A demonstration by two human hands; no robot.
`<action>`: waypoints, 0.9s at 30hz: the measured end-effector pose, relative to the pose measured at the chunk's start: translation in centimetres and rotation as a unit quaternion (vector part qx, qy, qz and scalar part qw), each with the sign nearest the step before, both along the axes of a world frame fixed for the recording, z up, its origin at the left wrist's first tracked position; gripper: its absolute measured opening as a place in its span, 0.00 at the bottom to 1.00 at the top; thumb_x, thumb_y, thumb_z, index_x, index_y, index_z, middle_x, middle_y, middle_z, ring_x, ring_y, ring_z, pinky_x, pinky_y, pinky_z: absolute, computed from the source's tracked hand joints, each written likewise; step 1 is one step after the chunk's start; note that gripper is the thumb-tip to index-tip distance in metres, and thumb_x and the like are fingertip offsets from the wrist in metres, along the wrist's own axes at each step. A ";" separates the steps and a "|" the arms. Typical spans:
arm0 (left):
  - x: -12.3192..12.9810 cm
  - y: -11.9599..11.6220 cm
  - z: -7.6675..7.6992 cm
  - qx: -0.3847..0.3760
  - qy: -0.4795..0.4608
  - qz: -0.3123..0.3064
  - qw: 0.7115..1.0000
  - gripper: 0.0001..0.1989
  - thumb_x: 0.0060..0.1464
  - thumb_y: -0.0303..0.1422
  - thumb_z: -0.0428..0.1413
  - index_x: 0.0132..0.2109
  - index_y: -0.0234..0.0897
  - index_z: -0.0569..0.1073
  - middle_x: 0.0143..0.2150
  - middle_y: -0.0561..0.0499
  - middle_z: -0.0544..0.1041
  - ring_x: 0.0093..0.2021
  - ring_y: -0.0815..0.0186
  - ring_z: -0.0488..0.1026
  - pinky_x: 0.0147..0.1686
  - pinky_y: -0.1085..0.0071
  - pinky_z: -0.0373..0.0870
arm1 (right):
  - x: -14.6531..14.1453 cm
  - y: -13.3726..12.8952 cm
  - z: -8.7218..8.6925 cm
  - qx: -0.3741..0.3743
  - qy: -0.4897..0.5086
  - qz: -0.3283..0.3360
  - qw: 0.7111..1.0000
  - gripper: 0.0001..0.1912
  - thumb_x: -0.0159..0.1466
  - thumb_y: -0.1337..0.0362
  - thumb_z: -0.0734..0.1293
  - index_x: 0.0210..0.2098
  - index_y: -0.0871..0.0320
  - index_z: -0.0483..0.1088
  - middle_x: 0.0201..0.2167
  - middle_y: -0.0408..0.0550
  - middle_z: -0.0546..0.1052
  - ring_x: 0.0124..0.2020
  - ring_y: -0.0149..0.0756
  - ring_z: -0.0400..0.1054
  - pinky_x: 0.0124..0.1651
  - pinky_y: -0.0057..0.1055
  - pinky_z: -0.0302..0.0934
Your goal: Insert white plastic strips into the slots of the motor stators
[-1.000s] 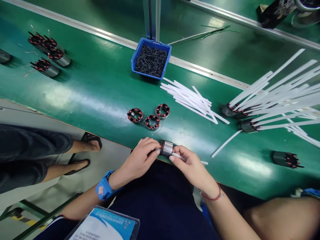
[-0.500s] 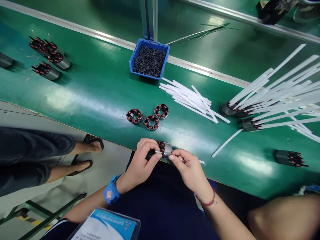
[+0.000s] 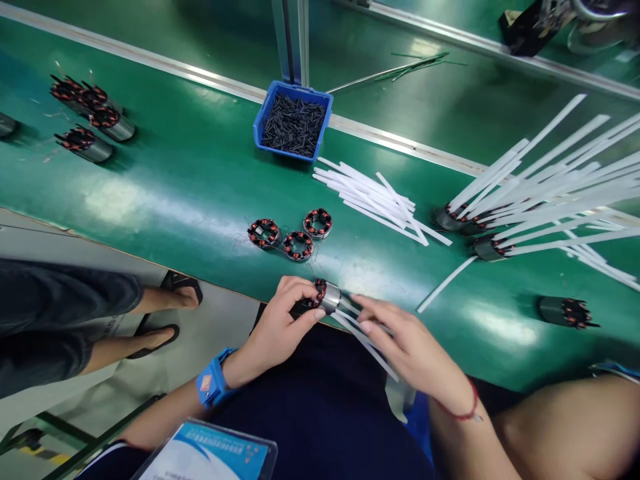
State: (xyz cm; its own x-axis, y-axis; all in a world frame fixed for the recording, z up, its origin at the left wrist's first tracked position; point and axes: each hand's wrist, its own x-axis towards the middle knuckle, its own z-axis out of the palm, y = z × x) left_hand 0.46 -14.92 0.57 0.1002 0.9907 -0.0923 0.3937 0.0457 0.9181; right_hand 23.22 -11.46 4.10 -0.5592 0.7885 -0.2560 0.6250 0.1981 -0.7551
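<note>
At the bench's near edge, my left hand (image 3: 287, 317) is closed around a motor stator (image 3: 329, 297), a steel ring with black insulation and copper windings. White strips (image 3: 367, 343) stick out of its right end, slanting down to the right. Just right of the stator, my right hand (image 3: 407, 340) has its fingers stretched out and slightly blurred, over the strips. Whether it touches one I cannot tell. Beyond my hands, a left stator (image 3: 263, 233), a middle stator (image 3: 299, 246) and a right stator (image 3: 318, 223) lie on the green bench (image 3: 200, 200).
A blue bin (image 3: 257, 130) holds small black pieces. Loose white strips (image 3: 375, 200) lie to its right. Further right, stators (image 3: 489, 248) bristle with long white strips. Wound stators (image 3: 93, 143) stand at far left. Another person's legs (image 3: 165, 298) are left, a bent arm (image 3: 575, 427) lower right.
My right hand has come away from the stator to the right, its fingers straightening from a pinch. More white strip now shows at the stator's right end. My left hand keeps its hold.
</note>
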 end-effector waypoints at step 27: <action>-0.7 -0.2 0.1 0.024 0.127 -0.073 0.989 0.08 0.60 0.34 0.50 0.45 0.37 0.67 0.39 0.49 0.68 0.41 0.64 0.62 0.42 0.67 0.63 | 1.8 -0.7 0.0 0.043 -0.016 -0.085 0.995 0.11 0.67 0.65 0.58 0.42 0.55 0.71 0.33 0.46 0.71 0.35 0.32 0.66 0.38 0.29 0.59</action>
